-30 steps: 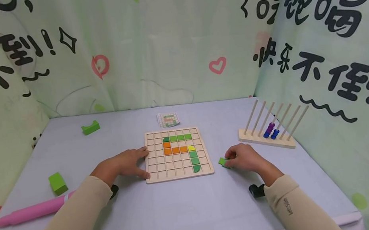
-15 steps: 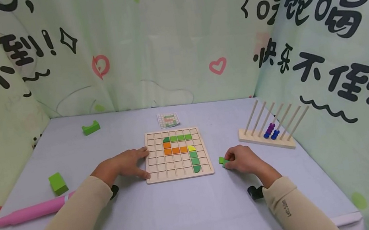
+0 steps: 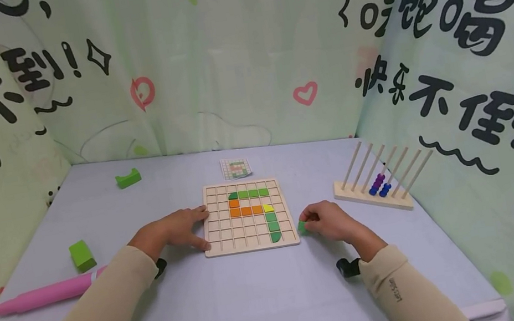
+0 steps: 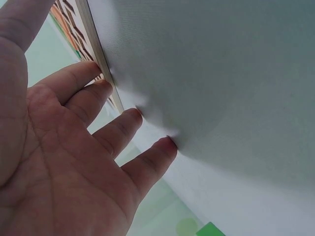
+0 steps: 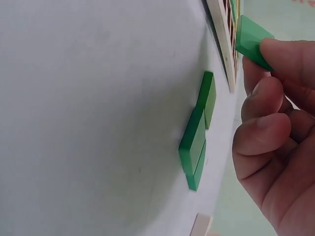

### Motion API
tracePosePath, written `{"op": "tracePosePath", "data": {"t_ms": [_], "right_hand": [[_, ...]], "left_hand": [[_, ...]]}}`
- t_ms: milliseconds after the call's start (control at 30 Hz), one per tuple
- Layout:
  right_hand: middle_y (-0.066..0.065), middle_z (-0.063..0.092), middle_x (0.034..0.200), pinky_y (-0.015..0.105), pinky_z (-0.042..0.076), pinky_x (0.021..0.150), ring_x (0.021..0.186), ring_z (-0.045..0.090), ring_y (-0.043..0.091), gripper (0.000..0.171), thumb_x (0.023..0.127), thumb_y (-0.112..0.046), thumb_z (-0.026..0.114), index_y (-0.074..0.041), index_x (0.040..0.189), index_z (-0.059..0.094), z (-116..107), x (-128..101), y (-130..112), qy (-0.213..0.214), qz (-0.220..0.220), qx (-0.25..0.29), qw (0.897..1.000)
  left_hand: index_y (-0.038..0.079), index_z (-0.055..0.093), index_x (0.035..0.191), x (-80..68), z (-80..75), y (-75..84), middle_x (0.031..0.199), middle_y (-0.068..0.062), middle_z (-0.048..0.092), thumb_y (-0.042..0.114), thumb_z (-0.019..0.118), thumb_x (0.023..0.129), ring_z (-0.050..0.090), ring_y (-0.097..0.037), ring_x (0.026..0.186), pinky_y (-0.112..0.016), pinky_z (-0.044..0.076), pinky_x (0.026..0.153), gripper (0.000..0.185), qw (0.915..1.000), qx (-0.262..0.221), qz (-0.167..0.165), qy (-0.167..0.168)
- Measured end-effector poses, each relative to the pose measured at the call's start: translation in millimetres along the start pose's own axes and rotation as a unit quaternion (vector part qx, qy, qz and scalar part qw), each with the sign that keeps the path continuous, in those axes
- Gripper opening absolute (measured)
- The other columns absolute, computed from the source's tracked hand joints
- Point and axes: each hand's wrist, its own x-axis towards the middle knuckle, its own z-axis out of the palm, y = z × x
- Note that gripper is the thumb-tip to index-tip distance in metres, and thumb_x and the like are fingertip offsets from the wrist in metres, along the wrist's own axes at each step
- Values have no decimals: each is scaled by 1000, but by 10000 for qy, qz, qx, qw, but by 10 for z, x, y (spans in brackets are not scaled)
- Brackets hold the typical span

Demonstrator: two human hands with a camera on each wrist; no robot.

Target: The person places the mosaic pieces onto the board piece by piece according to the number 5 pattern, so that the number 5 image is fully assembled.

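Note:
A wooden grid board [image 3: 228, 235] lies mid-table, with green, orange and yellow tiles [image 3: 252, 210] set in some of its squares. My left hand [image 3: 173, 232] has its fingers spread along the board's left edge; in the left wrist view some fingertips [image 4: 101, 81] touch that edge. Just off the right edge of the board, my right hand [image 3: 332, 222] pinches a flat green tile [image 5: 249, 40] between thumb and fingers. In the right wrist view, several loose green tiles [image 5: 193, 140] lie on the table below this hand; in the head view the hand hides them.
Behind the board lies a small pattern card [image 3: 236, 168]. A peg rack [image 3: 373, 195] with purple and blue beads stands to the right. On the left are a green block [image 3: 82, 256], a notched green block [image 3: 128, 178] and a pink tube-shaped object [image 3: 46, 295].
My right hand has moved left to the board's right edge, bringing the green tile with it. The left hand keeps its place at the left edge.

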Motion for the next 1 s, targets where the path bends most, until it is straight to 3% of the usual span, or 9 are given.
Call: {"op": "tracePosePath", "data": {"t_ms": [467,733,1000], "right_hand": [[1,65,91,29,47,75,87,56,17,9,99,-6,65,-9,103,73,251,149,-378,-440,-171,578,9972],[-1,63,85,30,46,76,85,56,16,9,99,-7,67,-13,99,74,374,227,-612,-637,-426,262,9967],[-4,65,85,31,47,77,85,57,16,10,98,-8,67,-14,97,75,441,261,-691,-627,-570,-41,9964]], "left_hand": [[9,34,163,23,-1,-26,173,-9,22,50,83,86,23,-39,158,-54,24,127,100,10000,79,8,1],[11,34,163,35,22,-40,173,-7,23,51,83,85,23,-39,158,-54,25,127,100,10000,4,-50,-7],[11,36,162,29,24,-42,173,-7,23,50,84,85,23,-39,158,-54,25,127,100,10000,-11,6,28]]}}
